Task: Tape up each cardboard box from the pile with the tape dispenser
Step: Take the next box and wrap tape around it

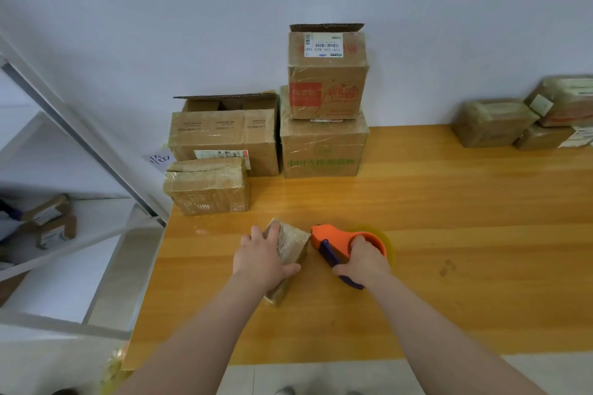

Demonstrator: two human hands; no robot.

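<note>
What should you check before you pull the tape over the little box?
1. Left hand holds the box: ok.
2. Right hand grips the dispenser: ok.
3. Dispenser nose meets the box's edge: ok.
4. Tape end stuck to the box: cannot tell.
5. Tape left on the roll: ok.

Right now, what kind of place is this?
Probably a small parcel-packing or mailroom spot: taped, labelled cardboard boxes piled on a wooden table, an orange tape dispenser in the right hand, metal shelving holding more parcels.
</note>
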